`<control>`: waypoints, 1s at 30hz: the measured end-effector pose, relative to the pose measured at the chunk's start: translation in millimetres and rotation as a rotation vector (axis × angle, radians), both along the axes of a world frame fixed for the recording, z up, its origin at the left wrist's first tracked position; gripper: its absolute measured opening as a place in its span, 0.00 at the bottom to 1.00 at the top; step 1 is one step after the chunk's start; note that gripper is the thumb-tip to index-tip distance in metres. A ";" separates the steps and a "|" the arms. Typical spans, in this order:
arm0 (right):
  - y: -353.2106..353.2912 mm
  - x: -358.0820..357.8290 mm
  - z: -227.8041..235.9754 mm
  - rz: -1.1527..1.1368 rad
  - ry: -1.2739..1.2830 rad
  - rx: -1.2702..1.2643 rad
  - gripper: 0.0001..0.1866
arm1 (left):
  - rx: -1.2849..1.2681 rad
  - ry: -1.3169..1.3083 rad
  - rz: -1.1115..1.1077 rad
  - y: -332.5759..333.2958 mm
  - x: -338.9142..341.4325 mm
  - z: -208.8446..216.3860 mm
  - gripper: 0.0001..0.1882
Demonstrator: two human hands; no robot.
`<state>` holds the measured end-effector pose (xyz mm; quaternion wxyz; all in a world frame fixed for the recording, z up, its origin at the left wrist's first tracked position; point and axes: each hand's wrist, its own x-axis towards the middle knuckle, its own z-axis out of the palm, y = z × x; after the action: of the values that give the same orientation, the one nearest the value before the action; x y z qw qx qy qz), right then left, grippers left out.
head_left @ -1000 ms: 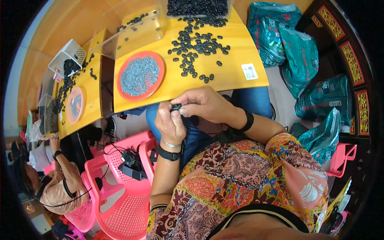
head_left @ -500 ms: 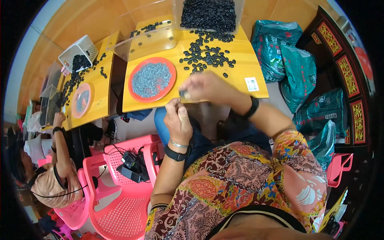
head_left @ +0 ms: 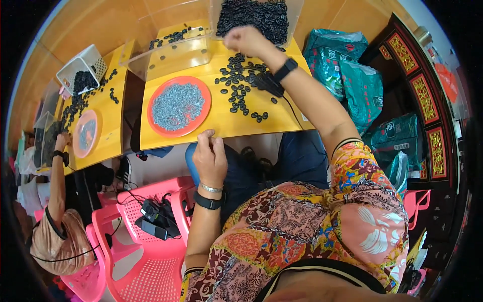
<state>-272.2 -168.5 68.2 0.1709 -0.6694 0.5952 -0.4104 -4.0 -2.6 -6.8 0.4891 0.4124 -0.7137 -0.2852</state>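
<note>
My left hand (head_left: 210,160) is held over my lap just below the table's front edge, thumb and fingers drawn together; whatever may be between them is too small or hidden to make out. My right hand (head_left: 247,41) is stretched across the table to the front of a clear bin (head_left: 296,25) filled with black oval pieces (head_left: 254,20). Its fingers are curled, and I cannot see what they hold. Loose black oval pieces (head_left: 240,90) lie scattered under my right forearm. Nearer my left hand is a red plate (head_left: 205,111) holding many small grey metal pieces, possibly screws (head_left: 176,105).
A clear box (head_left: 188,63) stands left of the filled bin. The yellow table (head_left: 216,123) ends above my lap. Green sacks (head_left: 359,85) lean at the right; a pink chair (head_left: 151,251) stands at my left. A co-worker's hand (head_left: 61,142) is at the neighbouring table.
My right hand has moved away from my left, forward to the bin's front. Its black piece is no longer visible. My left hand remains over my lap.
</note>
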 end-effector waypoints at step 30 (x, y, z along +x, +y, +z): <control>32.2 -11.0 -45.4 -0.037 0.460 0.324 0.13 | 0.197 -0.158 0.105 -17.8 42.5 -27.0 0.07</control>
<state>-283.2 -136.4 22.8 0.1288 -0.6980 0.6882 -0.1502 38.6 -20.5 -33.8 0.4028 0.5164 -0.6958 -0.2948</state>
